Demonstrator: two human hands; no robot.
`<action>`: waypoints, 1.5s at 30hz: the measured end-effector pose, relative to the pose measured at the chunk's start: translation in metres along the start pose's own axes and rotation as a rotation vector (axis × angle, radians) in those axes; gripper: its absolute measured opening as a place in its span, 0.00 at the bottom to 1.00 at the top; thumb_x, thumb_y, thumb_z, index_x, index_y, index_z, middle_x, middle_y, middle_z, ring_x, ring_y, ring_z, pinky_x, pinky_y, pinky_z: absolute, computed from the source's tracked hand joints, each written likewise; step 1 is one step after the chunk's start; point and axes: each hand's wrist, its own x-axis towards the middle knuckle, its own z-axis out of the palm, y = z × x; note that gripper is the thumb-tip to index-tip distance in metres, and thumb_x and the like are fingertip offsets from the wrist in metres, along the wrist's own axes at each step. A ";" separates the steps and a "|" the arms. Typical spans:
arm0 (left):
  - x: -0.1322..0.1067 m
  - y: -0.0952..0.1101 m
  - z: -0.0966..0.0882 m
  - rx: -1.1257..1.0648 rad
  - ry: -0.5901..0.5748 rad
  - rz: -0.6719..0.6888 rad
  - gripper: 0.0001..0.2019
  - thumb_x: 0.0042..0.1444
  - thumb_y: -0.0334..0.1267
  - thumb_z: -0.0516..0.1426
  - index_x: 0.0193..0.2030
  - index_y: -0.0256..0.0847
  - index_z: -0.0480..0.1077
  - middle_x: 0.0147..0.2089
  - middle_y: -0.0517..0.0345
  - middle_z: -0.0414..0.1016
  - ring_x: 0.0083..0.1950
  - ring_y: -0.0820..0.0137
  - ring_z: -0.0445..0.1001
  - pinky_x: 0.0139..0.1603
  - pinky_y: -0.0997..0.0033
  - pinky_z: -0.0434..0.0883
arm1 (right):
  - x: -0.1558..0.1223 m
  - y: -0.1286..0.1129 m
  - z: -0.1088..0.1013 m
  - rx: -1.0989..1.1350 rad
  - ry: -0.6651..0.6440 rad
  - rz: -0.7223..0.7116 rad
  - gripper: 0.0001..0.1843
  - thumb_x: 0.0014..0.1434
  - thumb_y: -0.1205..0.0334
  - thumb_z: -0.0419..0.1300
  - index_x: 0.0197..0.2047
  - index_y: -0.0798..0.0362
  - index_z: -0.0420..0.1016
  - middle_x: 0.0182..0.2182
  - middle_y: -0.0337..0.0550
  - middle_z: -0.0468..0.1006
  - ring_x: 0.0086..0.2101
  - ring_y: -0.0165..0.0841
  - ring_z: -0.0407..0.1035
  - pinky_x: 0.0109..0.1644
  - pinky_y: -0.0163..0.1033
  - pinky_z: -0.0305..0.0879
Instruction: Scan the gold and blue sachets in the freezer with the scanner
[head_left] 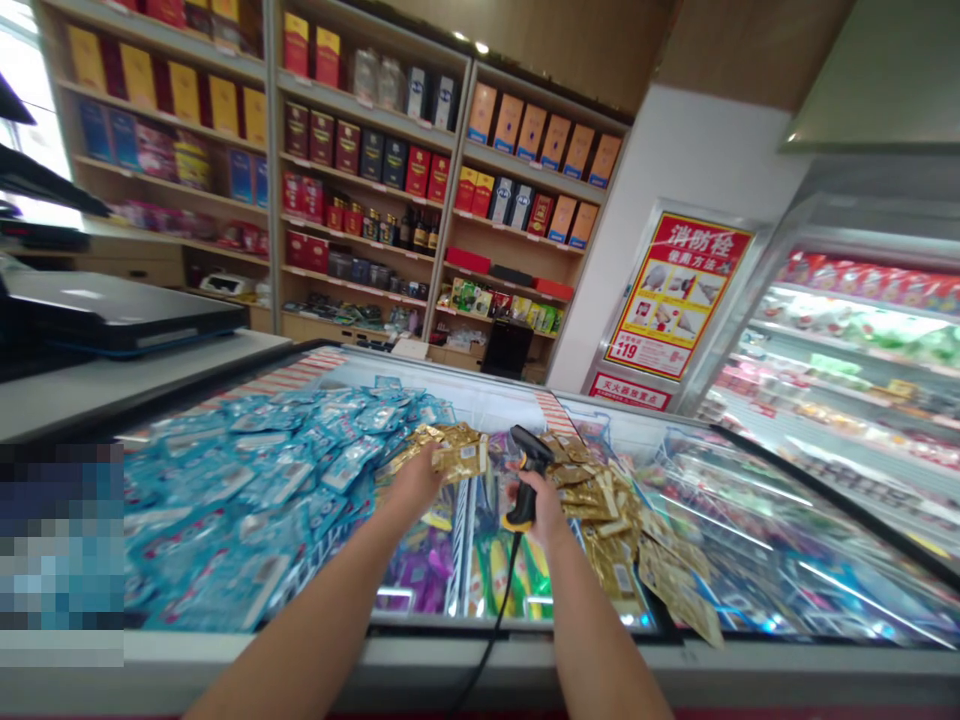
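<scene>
My left hand (412, 485) is closed on a gold foil packet (459, 460), held up over the glass lid of a chest freezer (787, 540). My right hand (541, 500) grips a black and yellow barcode scanner (527, 470) by its handle, its head turned towards the packet. The scanner's black cable (495, 620) hangs down to the near edge. A pile of gold packets (615, 520) lies to the right of my hands. A large heap of blue packets (277, 480) lies to the left.
Wooden shelves (360, 180) with boxes and bottles fill the back wall. A closed laptop (112, 315) sits on a counter at left. An open chiller (847, 350) stands at right, beside a red and yellow poster (675, 295).
</scene>
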 end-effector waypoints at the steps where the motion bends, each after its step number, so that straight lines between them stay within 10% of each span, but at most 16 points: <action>1: 0.001 -0.001 0.000 -0.012 0.023 -0.027 0.22 0.52 0.33 0.55 0.55 0.40 0.61 0.45 0.49 0.76 0.46 0.62 0.75 0.40 0.71 0.66 | -0.002 -0.001 0.000 -0.020 -0.038 0.006 0.19 0.41 0.57 0.63 0.36 0.57 0.72 0.19 0.39 0.73 0.18 0.28 0.64 0.20 0.32 0.57; 9: 0.006 -0.012 0.004 -0.049 0.041 -0.033 0.20 0.51 0.34 0.57 0.52 0.38 0.62 0.43 0.48 0.76 0.43 0.61 0.75 0.39 0.69 0.66 | -0.014 0.005 0.005 -0.185 -0.360 0.129 0.15 0.45 0.57 0.60 0.35 0.58 0.71 0.15 0.39 0.71 0.14 0.27 0.60 0.17 0.32 0.54; 45: 0.000 -0.002 -0.002 0.002 -0.016 -0.033 0.19 0.49 0.37 0.58 0.50 0.39 0.66 0.42 0.49 0.77 0.46 0.61 0.75 0.41 0.70 0.66 | -0.012 0.005 0.003 -0.155 -0.309 0.194 0.13 0.45 0.57 0.59 0.33 0.57 0.69 0.16 0.39 0.71 0.15 0.28 0.62 0.18 0.32 0.56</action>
